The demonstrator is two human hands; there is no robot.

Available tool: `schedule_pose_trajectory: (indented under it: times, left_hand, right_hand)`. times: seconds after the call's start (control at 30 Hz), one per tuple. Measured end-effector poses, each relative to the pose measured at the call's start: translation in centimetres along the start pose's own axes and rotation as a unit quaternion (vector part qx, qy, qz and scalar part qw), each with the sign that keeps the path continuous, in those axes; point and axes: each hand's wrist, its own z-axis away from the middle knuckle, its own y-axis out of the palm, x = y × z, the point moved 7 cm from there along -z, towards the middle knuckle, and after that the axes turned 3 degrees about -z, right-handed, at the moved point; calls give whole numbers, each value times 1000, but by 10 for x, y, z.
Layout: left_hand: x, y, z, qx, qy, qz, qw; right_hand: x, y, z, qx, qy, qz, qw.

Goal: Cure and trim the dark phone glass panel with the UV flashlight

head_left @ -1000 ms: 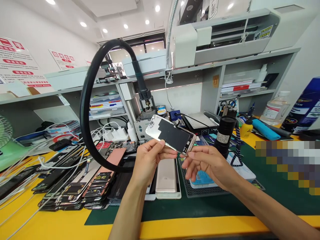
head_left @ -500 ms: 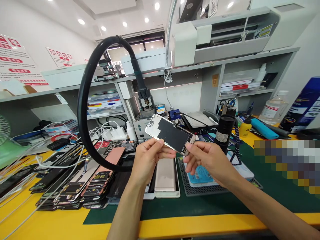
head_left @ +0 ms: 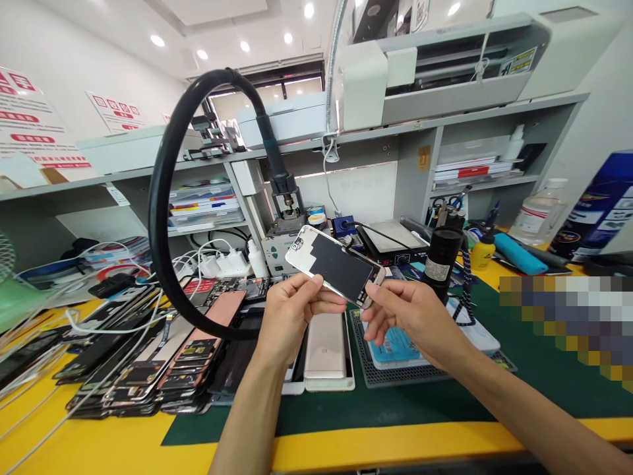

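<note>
A phone screen assembly [head_left: 341, 267], white and black on the side facing me, is held tilted above the bench between both hands. My left hand [head_left: 297, 307] pinches its lower left edge, thumb on top and fingers beneath. At its right end, my right hand [head_left: 408, 313] grips the corner between thumb and fingers. Below them a gold phone [head_left: 325, 349] lies on a white-edged device. Under my right hand sits a blue and white box [head_left: 398, 343] on a dark grid mat [head_left: 363, 356].
Stacks of phone parts [head_left: 192, 363] and white cables [head_left: 113, 326] crowd the left. A thick black hose [head_left: 161, 198] arches up beside my left arm. To the right stand a black cylinder [head_left: 440, 257], a yellow bottle [head_left: 482, 251] and a clear bottle [head_left: 539, 214]. A green mat [head_left: 420, 406] covers the bench front.
The view has shifted very slightly. Both hands keep the same hold on the screen assembly, with no other visible movement.
</note>
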Motion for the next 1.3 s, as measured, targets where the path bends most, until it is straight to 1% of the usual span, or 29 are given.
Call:
schedule_pose_trajectory:
  times: [0.6, 0.7, 0.77, 0.83, 0.9, 1.03, 1.3]
  left_hand:
    - [0, -1, 0, -6, -1, -6, 1000]
    - [1, -3, -1, -7, -13, 12, 1000]
    - [2, -4, -2, -9, -28, 31, 999]
    - [4, -6, -3, -13, -42, 48, 998]
    - [4, -6, -4, -14, -51, 56, 997]
    - [6, -4, -3, -9, -60, 51, 997]
    - [7, -5, -4, -9, -66, 50, 997]
  right_hand:
    - [-3, 0, -1, 8, -6, -11, 1000]
    - [-1, 2, -1, 28, -25, -24, 999]
    - [0, 3, 0, 49, -35, -53, 997]
    - [3, 2, 1, 57, -43, -82, 994]
    - [5, -1, 1, 44, -54, -92, 993]
    - [5, -7, 0, 13, -63, -75, 995]
    - [3, -6, 0, 16, -58, -46, 997]
